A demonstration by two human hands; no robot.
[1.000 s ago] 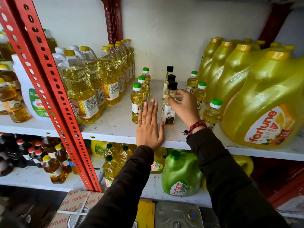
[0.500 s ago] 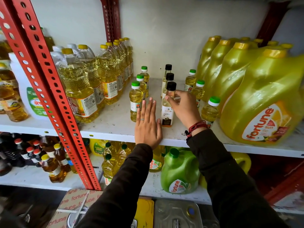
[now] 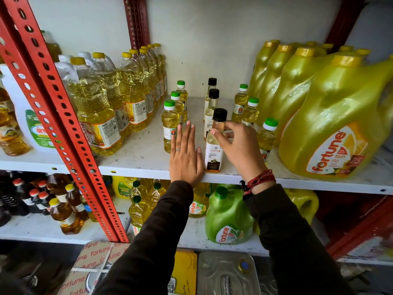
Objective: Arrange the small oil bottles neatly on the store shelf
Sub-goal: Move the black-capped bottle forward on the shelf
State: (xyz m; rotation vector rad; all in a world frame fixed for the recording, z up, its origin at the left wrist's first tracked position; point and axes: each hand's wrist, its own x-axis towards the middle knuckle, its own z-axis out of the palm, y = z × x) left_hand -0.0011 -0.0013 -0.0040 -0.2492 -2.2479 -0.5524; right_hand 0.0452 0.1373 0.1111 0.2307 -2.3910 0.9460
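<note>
Small oil bottles stand in three rows on the white shelf [image 3: 140,154]. The left row has green caps, its front bottle [image 3: 169,124] nearest me. The middle row has black caps. My right hand [image 3: 238,145] pinches the neck of the front black-capped coconut oil bottle [image 3: 214,154], which stands upright near the shelf's front edge. My left hand [image 3: 185,156] lies flat on the shelf, fingers together, between the left row and that bottle, holding nothing. A third green-capped row [image 3: 266,135] stands at the right, partly hidden by my right hand.
Tall clear oil bottles [image 3: 100,116] fill the shelf's left side beside a red slotted upright [image 3: 63,116]. Big yellow Fortune jugs [image 3: 340,124] crowd the right. The lower shelf holds a green jug [image 3: 227,216] and several small bottles. Cartons and tins sit on the floor.
My right hand has drawn the front black-capped bottle slightly forward, toward the shelf's edge. My left hand stays flat in the same spot.
</note>
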